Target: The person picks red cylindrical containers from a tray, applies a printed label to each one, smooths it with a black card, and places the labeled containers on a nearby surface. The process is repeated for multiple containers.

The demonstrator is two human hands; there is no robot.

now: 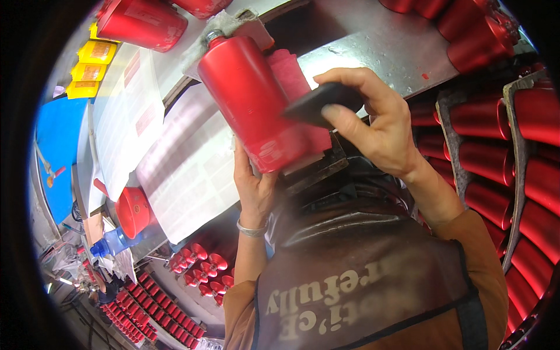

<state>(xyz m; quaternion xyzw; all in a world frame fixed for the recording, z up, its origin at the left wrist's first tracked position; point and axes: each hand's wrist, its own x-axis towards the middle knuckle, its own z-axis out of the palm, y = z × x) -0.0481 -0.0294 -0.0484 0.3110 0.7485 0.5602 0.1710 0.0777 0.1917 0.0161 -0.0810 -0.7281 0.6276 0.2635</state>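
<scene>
A matte red metal bottle [239, 81] with a bare silver threaded neck lies tilted across the bench, neck toward the far left. My left hand [255, 189] grips its near base end, the fingers partly hidden behind it. My right hand [379, 122] pinches a dark, flat, rounded pad [324, 104] between thumb and fingers. The pad's blurred tip is over the bottle's right side; I cannot tell whether it touches. Pinkish-red padding [289, 70] shows under and beside the bottle. Near the neck is a pale, worn block [248, 29].
White printed sheets [186, 175] cover the bench at left. Beyond them are yellow packets [87, 73] and a red scoop-like container [133, 211]. Racks of red bottles [487, 157] stand close on my right. Several more red cylinders [475, 35] sit at the far right, with others [143, 23] far left.
</scene>
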